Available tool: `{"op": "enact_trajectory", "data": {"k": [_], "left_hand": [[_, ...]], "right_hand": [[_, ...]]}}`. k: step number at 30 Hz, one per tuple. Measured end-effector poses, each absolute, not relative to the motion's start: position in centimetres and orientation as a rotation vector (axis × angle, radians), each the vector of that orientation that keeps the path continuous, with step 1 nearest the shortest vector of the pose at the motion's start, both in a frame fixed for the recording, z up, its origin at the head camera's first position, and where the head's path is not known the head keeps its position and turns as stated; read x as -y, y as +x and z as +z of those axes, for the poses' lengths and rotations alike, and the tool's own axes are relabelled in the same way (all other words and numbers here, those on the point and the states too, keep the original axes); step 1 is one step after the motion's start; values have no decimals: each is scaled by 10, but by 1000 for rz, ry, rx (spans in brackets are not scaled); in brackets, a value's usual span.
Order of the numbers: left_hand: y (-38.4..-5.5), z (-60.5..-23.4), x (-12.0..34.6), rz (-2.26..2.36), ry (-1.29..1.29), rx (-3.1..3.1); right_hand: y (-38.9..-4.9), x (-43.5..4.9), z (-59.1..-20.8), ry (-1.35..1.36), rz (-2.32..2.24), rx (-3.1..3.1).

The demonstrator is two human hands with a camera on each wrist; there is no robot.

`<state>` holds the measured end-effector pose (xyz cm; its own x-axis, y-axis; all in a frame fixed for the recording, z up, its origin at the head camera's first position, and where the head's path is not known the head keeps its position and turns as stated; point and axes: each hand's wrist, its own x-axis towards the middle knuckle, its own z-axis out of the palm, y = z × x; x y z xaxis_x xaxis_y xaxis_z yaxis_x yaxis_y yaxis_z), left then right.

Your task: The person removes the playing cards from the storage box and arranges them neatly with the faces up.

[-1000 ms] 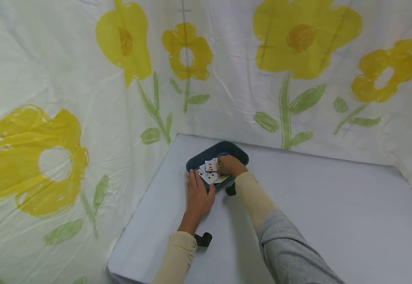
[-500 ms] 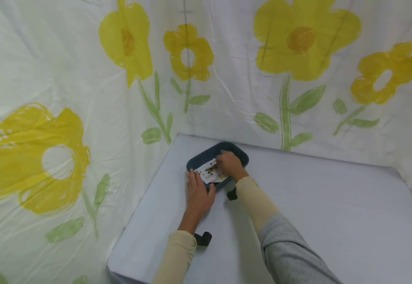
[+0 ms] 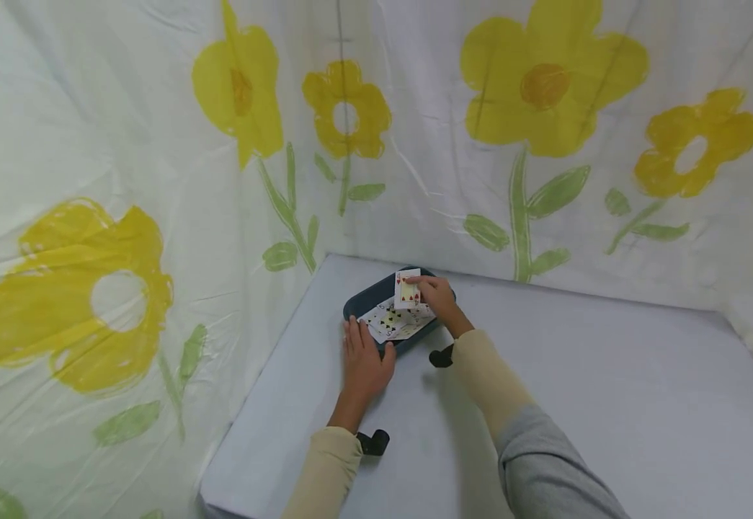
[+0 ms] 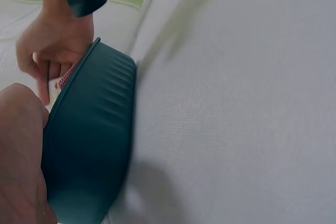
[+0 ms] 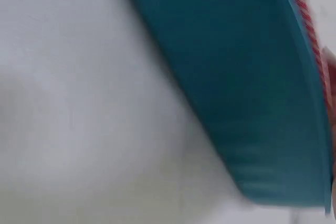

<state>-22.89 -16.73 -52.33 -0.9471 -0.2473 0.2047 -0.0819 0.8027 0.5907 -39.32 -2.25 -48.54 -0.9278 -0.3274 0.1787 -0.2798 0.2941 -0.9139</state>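
Note:
A dark teal tray [image 3: 370, 297] with rounded corners holds several loose playing cards [image 3: 384, 321], face up and overlapping. My left hand [image 3: 364, 366] rests its straight fingers on the tray's near left rim, thumb spread along the near side. Above the cards, my right hand [image 3: 441, 299] pinches a playing card [image 3: 405, 294] with red pips by its right edge. In the left wrist view, a red-patterned card back [image 4: 68, 74] shows between the right hand [image 4: 58, 40] and the tray wall [image 4: 89, 129]. The right wrist view is blurred; the tray's outer wall [image 5: 236, 87] fills much of it.
The tray stands on a white-covered table [image 3: 584, 389], near its back left corner. A curtain with yellow flowers [image 3: 415, 180] hangs right behind and to the left. Black wrist-camera mounts [image 3: 373, 442] stick out beside the wrists.
My right hand has come up from among the cards and moved slightly right, now with a red card lifted upright. My left hand has kept its place on the rim.

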Motion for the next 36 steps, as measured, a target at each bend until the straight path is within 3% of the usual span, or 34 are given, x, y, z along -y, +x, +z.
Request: {"op": "enact_trajectory", "data": {"k": [14, 25, 36], "left_hand": [[-229, -525, 170, -889, 264, 2720], [-230, -520, 174, -881, 294, 2723], [-230, -521, 165, -874, 282, 2738]], "right_hand": [[-410, -84, -490, 29, -2050, -2190], [-416, -112, -506, -209, -1231, -2509], [-397, -102, -503, -1, -938, -2730]]}}
